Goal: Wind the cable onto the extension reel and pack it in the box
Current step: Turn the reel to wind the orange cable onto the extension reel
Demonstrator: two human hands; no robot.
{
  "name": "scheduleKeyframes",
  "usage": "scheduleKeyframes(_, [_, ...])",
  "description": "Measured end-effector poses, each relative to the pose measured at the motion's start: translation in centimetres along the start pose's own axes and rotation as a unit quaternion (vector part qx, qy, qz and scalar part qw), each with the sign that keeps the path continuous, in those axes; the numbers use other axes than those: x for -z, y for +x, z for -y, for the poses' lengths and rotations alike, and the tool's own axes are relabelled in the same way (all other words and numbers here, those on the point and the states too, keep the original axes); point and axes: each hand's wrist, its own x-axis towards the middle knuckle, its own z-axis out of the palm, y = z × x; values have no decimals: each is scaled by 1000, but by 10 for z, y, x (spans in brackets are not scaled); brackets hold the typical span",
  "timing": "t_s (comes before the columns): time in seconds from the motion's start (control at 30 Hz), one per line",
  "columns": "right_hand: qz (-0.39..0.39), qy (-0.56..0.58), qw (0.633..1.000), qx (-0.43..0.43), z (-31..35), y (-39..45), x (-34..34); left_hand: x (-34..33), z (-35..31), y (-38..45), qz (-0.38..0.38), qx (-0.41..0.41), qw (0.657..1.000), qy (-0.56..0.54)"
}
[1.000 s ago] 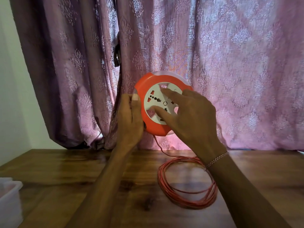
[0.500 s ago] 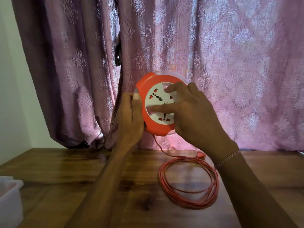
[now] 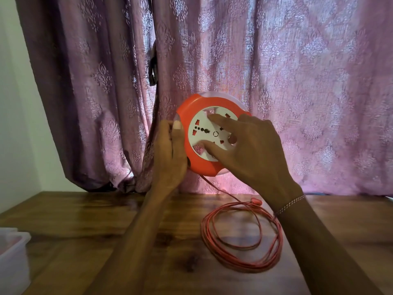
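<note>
I see one round orange reel (image 3: 209,135) with a white socket face, lifted above the counter's (image 3: 85,220) far edge. My left hand (image 3: 170,154) clasps its rim; right hand (image 3: 251,150) fingers (image 3: 214,119) spread on the face. One orange cable (image 3: 240,237) lies coiled mid-counter.

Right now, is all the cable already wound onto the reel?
No, most of the cable lies in a loose coil on the table, with only one strand rising to the reel.

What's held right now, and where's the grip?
The extension reel. The left hand clasps its left rim, lifted above the table. The right hand has its fingertips on the white socket face.
</note>
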Motion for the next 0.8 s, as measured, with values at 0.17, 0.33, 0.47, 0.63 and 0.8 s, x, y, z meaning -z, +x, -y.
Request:
scheduleKeyframes(0.17, [-48,36,996,60,-5,3,2,1,-1,0,-8,5,1000,0])
scheduleKeyframes(0.33, [114,26,981,157,-14,4,11,1,0,0,-3,-8,1000,4])
scheduleKeyframes(0.47, [128,-19,982,136,-7,4,12,0,3,-1,2,-11,1000,4])
scheduleKeyframes(0.63, [91,-72,985,126,-4,1,12,-1,7,-1,2,-14,1000,16])
scheduleKeyframes(0.8, [53,-58,995,66,-4,-2,8,-4,7,-3,-4,-21,1000,11])
